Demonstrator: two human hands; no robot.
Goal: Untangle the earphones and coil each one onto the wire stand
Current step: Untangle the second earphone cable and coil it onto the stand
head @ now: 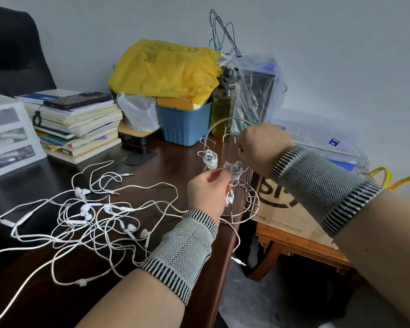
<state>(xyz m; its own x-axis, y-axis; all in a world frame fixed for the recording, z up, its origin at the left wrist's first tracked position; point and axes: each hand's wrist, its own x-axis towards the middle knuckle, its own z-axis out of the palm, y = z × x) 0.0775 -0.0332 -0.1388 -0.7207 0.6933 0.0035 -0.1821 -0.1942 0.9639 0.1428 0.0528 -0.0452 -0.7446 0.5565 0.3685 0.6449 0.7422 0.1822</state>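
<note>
Head view: left hand (207, 190) pinching earphone coil (233, 170) on wire stand (249, 204), right hand (260, 144) grip unclear.

Tangled earphones (92, 221) crowd the desk left of the wire stand (234, 185); blue bin (184, 124) blocks behind

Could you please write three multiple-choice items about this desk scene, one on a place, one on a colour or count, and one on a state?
1. Where does the black phone lie?
A. on the stack of books
B. in the blue plastic bin
C. on the chair seat

2. How many finished white earphone coils hang on the silver wire stand apart from the coil being worked?
A. none
B. one
C. four

3. What is the left hand doing?
A. resting flat on the dark wooden desk
B. pinching the cord at the coil being wound
C. holding the olive water bottle

Answers: 1 A, the phone tops the books. 2 B, one finished coil hangs left of it. 3 B, its fingertips meet at the coil.
</note>
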